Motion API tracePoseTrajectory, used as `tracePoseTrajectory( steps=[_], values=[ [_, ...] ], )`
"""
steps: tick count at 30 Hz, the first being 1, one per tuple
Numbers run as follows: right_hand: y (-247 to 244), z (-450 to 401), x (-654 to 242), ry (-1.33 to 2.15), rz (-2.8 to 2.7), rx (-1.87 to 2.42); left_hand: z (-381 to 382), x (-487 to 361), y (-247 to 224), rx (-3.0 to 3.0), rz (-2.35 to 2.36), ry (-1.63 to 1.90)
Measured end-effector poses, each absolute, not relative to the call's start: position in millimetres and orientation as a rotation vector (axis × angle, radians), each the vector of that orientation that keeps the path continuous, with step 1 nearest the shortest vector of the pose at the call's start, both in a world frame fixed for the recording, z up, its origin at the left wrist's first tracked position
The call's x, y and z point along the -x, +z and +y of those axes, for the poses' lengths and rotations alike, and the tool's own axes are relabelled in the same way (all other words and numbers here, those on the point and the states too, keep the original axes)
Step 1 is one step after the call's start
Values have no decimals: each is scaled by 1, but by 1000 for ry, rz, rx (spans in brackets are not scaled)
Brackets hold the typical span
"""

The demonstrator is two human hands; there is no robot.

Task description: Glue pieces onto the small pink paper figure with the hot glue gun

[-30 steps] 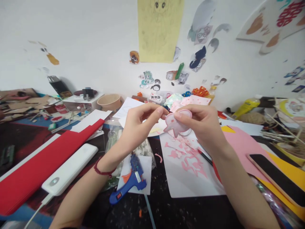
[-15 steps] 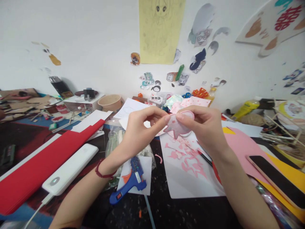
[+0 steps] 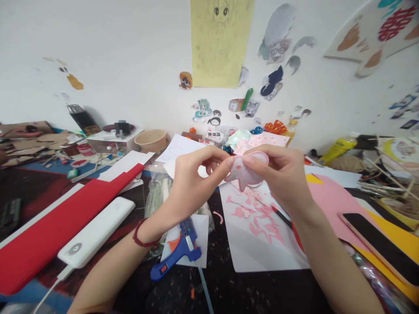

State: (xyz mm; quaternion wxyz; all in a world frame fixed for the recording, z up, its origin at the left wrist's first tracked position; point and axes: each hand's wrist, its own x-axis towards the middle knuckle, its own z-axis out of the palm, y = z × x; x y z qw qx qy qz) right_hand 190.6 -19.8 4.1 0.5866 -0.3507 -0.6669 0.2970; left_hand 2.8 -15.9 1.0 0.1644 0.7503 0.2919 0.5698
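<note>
Between my two hands, above the table, is a pale pink paper cutout (image 3: 245, 176) with a darker pink edge and pointed tips. My left hand (image 3: 203, 176) pinches its left side between thumb and fingers. On the other side, my right hand (image 3: 281, 170) grips the cutout with the thumb across its front; the fingers behind are partly hidden. Below them lies a white sheet (image 3: 262, 257) strewn with pink paper scraps (image 3: 266, 224). A blue glue gun (image 3: 178, 257) rests on a smaller white paper under my left forearm.
At left lie folded red paper (image 3: 65, 231) and a white power bank (image 3: 98, 231) with a cable. A phone (image 3: 381, 248) lies on pink and yellow sheets at right. Behind stand a round tan container (image 3: 150, 140) and a yellow bottle (image 3: 337, 150). Stickers cover the wall.
Both hands stay almost in place, still holding the cutout. The cutout has shifted very slightly in the fingers.
</note>
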Motion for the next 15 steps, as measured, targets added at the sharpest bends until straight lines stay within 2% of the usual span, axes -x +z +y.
tracePoseTrajectory(
  steps=[15],
  values=[
    [16,-25,-207,580,-1718,906,-15,-3,-1,-2281,872,1598]
  ],
)
